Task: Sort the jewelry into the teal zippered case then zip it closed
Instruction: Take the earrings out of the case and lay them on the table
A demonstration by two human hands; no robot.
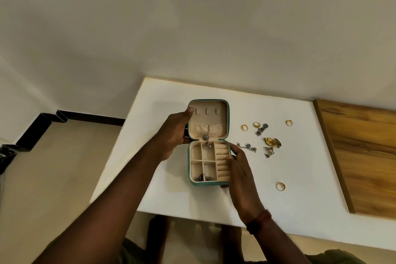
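jewelry (272, 142) lay loose on the table (171, 199), just right of the open teal case (205, 183), nearest the right hand (240, 169), whose fingers (232, 159) curled over the base's right rim; the left hand (173, 133) gripped the lid's left edge. a few pieces sat inside.

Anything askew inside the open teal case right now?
Yes. A silver flower-shaped pendant on a chain spills out of the cream lid pocket of the teal zippered case and dangles across the hinge into the base tray, so it sits in neither half. It might snag on closing.
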